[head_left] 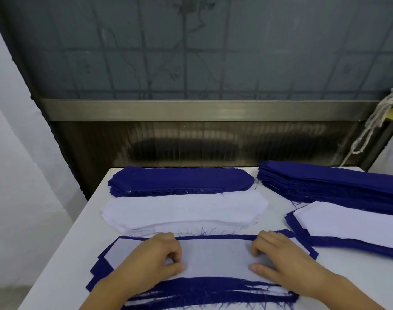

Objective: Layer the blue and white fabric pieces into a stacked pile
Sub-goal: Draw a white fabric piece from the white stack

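Note:
A layered pile of blue fabric (204,285) lies at the table's front, with a white fabric piece (215,256) on top. My left hand (150,258) sits on the left half of that white piece, fingers curled, fingertips and thumb nipping the cloth. My right hand (282,258) does the same on the right half. Behind lie a stack of white pieces (184,211) and, further back, a stack of blue pieces (182,182). White edges show between the blue layers at the front.
A tall blue stack (329,184) lies at the back right. In front of it is a second layered pile (347,227) topped with white. The white table (79,231) ends at the left beside a wall. A knotted cord (367,130) hangs at the right.

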A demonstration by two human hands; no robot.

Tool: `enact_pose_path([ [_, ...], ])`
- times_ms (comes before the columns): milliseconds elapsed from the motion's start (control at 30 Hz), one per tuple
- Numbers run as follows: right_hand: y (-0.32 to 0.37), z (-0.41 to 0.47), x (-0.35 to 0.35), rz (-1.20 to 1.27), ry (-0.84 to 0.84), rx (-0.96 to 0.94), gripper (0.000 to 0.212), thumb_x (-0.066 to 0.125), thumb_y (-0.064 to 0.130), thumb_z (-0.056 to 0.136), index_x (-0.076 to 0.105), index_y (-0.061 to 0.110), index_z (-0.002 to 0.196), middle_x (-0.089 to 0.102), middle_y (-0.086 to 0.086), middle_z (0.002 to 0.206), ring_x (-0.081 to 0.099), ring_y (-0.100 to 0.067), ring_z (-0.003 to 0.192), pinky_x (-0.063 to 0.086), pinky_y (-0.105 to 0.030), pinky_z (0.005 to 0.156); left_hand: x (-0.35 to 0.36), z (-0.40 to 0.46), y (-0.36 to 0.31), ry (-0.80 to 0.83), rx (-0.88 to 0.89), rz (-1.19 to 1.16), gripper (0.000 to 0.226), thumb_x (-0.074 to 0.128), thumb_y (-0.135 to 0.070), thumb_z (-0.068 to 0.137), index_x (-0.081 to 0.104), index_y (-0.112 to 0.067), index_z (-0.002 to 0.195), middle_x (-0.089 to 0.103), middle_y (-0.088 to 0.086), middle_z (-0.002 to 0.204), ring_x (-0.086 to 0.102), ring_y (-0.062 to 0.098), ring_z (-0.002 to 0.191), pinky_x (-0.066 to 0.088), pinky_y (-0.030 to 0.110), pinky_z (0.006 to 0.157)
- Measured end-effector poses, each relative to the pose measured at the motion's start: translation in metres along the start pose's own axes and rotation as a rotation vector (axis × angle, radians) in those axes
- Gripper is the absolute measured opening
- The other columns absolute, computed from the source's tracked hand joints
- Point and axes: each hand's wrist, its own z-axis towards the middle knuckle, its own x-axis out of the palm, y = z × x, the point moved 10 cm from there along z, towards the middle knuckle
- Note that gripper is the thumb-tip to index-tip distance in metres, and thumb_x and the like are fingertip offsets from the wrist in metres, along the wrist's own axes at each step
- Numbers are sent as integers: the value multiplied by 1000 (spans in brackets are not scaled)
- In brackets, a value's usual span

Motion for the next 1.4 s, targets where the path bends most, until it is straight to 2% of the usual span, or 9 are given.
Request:
enact_pose_path([
  [167, -36, -3, -12, 10, 60, 82, 25, 47, 65, 86, 44, 40, 85, 47, 23, 88, 43, 4, 90, 33, -12, 80, -18, 0, 40, 60, -111, 43, 15, 69, -46, 76, 62, -33, 76, 58, -20, 88, 55, -2, 86, 48, 18, 79],
  [267, -46, 22, -24, 86, -33, 150, 16, 52, 54, 87, 46, 41, 79, 51, 20, 85, 47, 1, 90, 38, -15, 74, -32, 24, 38, -53, -115, 121, 10, 67, -41, 83, 60, -38, 76, 56, -21, 86, 54, -4, 84, 49, 15, 77],
  [533, -46, 119, -4, 38, -31, 145, 15, 51, 49, 94, 46, 35, 99, 44, 18, 97, 43, -5, 90, 32, -15, 78, -13, 117, -2, -108, -21, 46, 16, 65, -33, 89, 63, -34, 105, 52, -23, 100, 51, -3, 94, 40, 6, 79],
  [667, -53, 129, 4, 40, -13, 131, 13, 50, 45, 95, 49, 33, 90, 47, 17, 91, 45, -7, 86, 30, -15, 73, -1, 132, 9, -45, -59, -48, 20, 72, -39, 81, 62, -34, 97, 53, -18, 99, 53, 1, 94, 48, 17, 84],
  [900, -62, 143, 9, 130, 52, 186, 28, 42, 37, 102, 61, 17, 98, 55, 8, 91, 50, -10, 87, 38, -20, 80, 0, 142, 13, -44, -130, 20, 29, 71, -55, 75, 58, -36, 92, 54, -17, 89, 53, 3, 82, 42, 17, 65],
  [1000, -64, 146, 8, 175, 72, 222, 34, 39, 38, 103, 63, 14, 107, 57, 6, 95, 53, -11, 92, 40, -21, 85, -2, 148, 11, -69, -142, 87, 14, 64, -46, 85, 55, -35, 84, 54, -15, 82, 53, 5, 75, 38, 20, 60],
  [1100, -61, 142, 7, 229, 69, 229, 31, 45, 51, 96, 58, 23, 90, 56, 7, 90, 53, -13, 86, 44, -24, 78, -4, 151, 8, -118, -135, 144, 18, 56, -35, 92, 51, -31, 75, 51, -11, 74, 51, 8, 70, 37, 22, 59],
  [1200, -54, 137, 7, 121, 92, 193, 35, 54, 65, 83, 49, 32, 92, 51, 13, 93, 49, -8, 86, 44, -22, 76, -5, 150, 5, -151, -111, 156, 12, 54, -33, 94, 54, -26, 84, 50, -11, 77, 51, 8, 72, 39, 22, 62],
  [1400, -59, 130, 5, 189, 39, 180, 5, 55, 36, 93, 51, 34, 91, 50, 15, 92, 48, -5, 86, 42, -17, 77, -23, 124, 28, -236, -122, 245, 9, 53, -26, 93, 60, -28, 88, 53, -14, 85, 53, 6, 75, 49, 19, 69],
])
